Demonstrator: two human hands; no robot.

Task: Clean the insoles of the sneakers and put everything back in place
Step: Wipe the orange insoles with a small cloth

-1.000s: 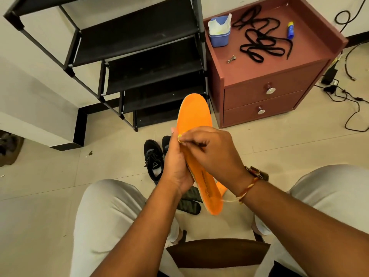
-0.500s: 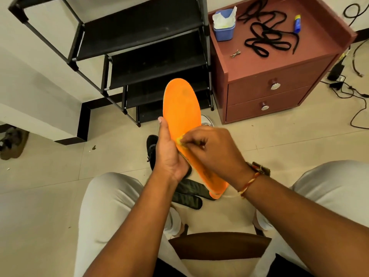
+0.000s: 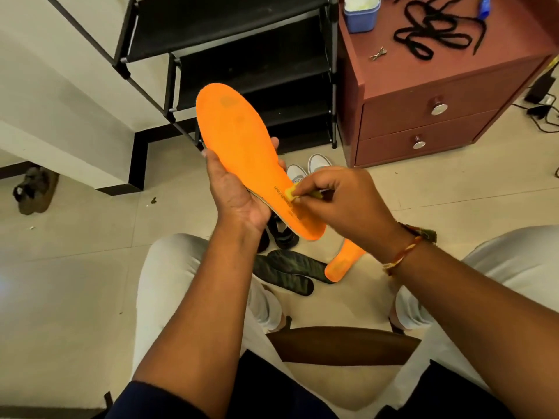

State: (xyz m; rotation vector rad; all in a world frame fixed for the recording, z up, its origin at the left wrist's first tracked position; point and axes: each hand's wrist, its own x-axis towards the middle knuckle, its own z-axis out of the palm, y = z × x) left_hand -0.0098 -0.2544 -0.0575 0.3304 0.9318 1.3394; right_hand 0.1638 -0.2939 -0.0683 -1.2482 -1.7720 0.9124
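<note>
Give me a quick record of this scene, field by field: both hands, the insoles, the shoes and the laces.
left hand: holds the orange insole up from beneath
right hand: pinches a small yellow thing against that insole's heel half
second orange insole: on the floor, one end hidden
dark insoles: two, on the floor
black sneakers: on the floor, mostly hidden by the left hand
white sneakers: toes showing by the cabinet
laces: black, loose on the cabinet top
</note>
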